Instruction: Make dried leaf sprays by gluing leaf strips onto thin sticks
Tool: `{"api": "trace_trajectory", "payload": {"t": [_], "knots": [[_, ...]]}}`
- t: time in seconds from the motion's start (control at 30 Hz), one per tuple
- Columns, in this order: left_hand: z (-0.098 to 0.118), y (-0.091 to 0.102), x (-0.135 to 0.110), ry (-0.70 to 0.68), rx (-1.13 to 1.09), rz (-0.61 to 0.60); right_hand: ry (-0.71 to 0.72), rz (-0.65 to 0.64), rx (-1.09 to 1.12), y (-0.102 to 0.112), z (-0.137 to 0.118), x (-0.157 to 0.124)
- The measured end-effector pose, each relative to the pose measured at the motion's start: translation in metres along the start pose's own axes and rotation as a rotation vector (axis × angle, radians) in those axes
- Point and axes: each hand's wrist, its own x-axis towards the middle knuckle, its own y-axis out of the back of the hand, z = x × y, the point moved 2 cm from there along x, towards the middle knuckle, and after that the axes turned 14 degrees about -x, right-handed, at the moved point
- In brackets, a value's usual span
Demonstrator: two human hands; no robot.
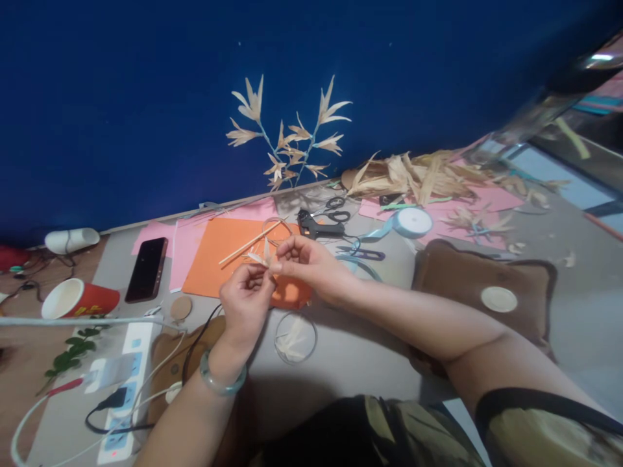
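Note:
Above the orange sheet [204,259], my left hand [247,295] and my right hand [311,263] meet at the fingertips. Between them is a small dried corn husk flower [266,254], its pale pointed petals standing up. Both hands are closed in a pinch at its base; fingers hide the lower end. A wooden stick [249,243] lies on the orange sheet just behind the flower. Below my hands, a clear round dish [295,338] holds pale husk pieces. At the back stand finished-looking husk flower branches [292,146] with blue-green stems.
A black glue gun [318,226], scissors [335,209] and blue ribbon roll [413,222] lie behind my right hand. Corn husks [423,175] are heaped at back right. A brown cushion-like pouch [487,292] sits right; a phone [147,269], red cup [80,299] and power strip [124,395] left.

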Motion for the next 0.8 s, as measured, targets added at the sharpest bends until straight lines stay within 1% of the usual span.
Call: {"api": "trace_trajectory", "payload": {"t": [0.07, 0.13, 0.2, 0.3, 0.4, 0.47, 0.6, 0.7, 0.8], "knots": [[-0.001, 0.000, 0.000, 0.013, -0.009, -0.002, 0.010, 0.033, 0.005, 0.001, -0.003, 0.000], [-0.002, 0.000, 0.000, 0.023, -0.018, 0.009, 0.049, 0.080, 0.016, 0.003, -0.005, 0.000], [-0.001, 0.000, 0.000, 0.040, -0.026, 0.022, 0.126, 0.146, 0.031, 0.007, -0.008, 0.000], [-0.001, 0.000, 0.000, 0.079, -0.039, 0.030, 0.282, 0.231, 0.027, 0.014, -0.013, -0.001], [0.000, -0.001, 0.000, 0.104, -0.060, 0.036, 0.386, 0.222, 0.024, 0.018, -0.019, -0.003], [0.001, -0.001, 0.000, 0.112, -0.069, 0.038, 0.397, 0.215, 0.042, 0.019, -0.022, -0.004], [0.004, -0.002, 0.002, 0.144, -0.093, 0.054, 0.371, 0.202, 0.037, 0.018, -0.023, -0.004], [0.005, -0.002, 0.003, 0.160, -0.111, 0.065, 0.372, 0.151, 0.027, 0.018, -0.020, -0.003], [0.006, -0.002, 0.003, 0.167, -0.120, 0.071, 0.319, 0.094, 0.055, 0.018, -0.016, -0.001]]}}
